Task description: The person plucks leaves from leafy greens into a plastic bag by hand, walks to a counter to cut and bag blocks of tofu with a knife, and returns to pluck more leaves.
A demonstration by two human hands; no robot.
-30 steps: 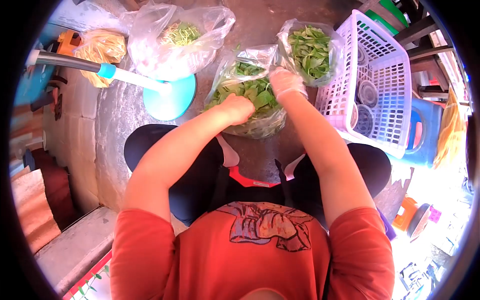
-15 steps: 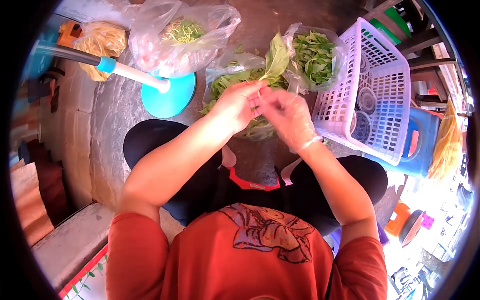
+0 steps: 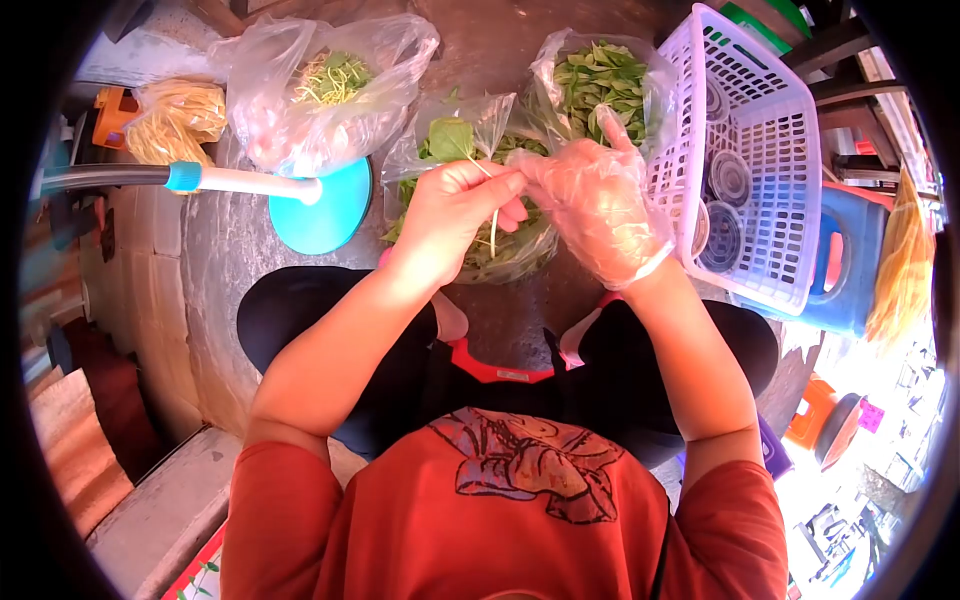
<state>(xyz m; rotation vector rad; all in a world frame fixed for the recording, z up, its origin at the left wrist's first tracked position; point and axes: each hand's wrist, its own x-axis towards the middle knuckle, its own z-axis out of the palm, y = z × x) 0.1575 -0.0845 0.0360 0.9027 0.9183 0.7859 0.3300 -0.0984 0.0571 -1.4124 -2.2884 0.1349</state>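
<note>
My left hand (image 3: 450, 210) is bare and pinches a thin green stem between thumb and fingers. A broad leaf (image 3: 451, 139) stands above its knuckles, and the pale lower stem (image 3: 493, 232) hangs below the fingertips. Close against those fingertips is my right hand (image 3: 610, 210), in a clear plastic glove. Its thumb and forefinger come together in a pinch, with another finger pointing up; what lies between them is hidden. Beneath both hands sits an open plastic bag of leafy greens (image 3: 485, 268). Behind the right hand stands a second bag of picked leaves (image 3: 603, 88).
A white perforated basket (image 3: 690, 150) holding round clear lids leans at right, by a blue container (image 3: 850, 270). At left are a turquoise disc base (image 3: 325, 220) with a white pole, a clear bag with thin stems (image 3: 335, 78), and a yellow bundle in plastic (image 3: 180, 115).
The leaf has swung from upright above the fingertips to the left, over my left hand. My right hand has turned, a finger now raised. The whole view has shifted slightly.
</note>
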